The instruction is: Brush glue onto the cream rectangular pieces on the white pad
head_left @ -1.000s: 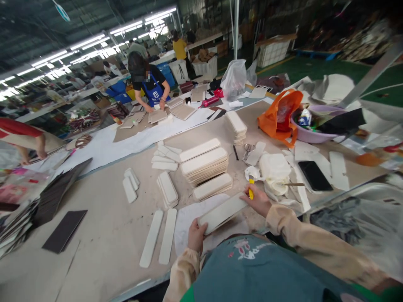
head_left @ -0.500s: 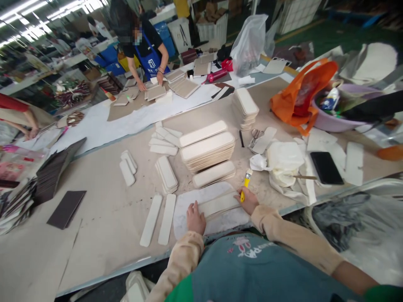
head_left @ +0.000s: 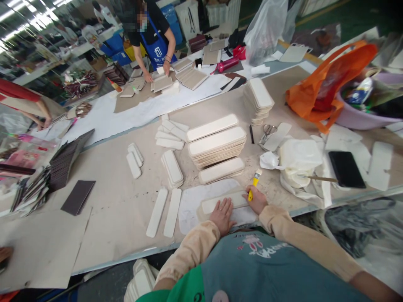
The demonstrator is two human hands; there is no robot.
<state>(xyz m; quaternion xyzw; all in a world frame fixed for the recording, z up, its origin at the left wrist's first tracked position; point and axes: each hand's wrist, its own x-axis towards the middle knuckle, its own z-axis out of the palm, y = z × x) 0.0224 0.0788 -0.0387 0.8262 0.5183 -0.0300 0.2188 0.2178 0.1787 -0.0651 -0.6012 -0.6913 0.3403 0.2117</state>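
Note:
My left hand point(head_left: 223, 215) lies flat with its fingers spread on a long cream strip with rounded ends point(head_left: 209, 205). That strip rests on a white sheet point(head_left: 188, 212) near the table's front edge. In my right hand point(head_left: 258, 200) is a yellow-handled paintbrush point(head_left: 255, 183), its bristles pointing up and away; the same hand is at the strip's right end. Just beyond the sheet sits a low pile of cream strips point(head_left: 222, 170), with a taller stack point(head_left: 217, 144) behind it. Two single strips point(head_left: 172, 213) lie to the left of the sheet.
Scissors point(head_left: 267, 133), a white wrapped bundle point(head_left: 300, 158) and a black phone point(head_left: 346, 169) lie to the right. An orange bag point(head_left: 315, 98) leans by a lilac basin point(head_left: 359, 117). Across the table a co-worker in a blue apron point(head_left: 159, 50) handles flat panels. Dark sheets point(head_left: 78, 197) lie left.
My left hand has moved from the strip's left end to the right and now presses flat on top of it. My right hand still holds the paintbrush. The view has shifted slightly.

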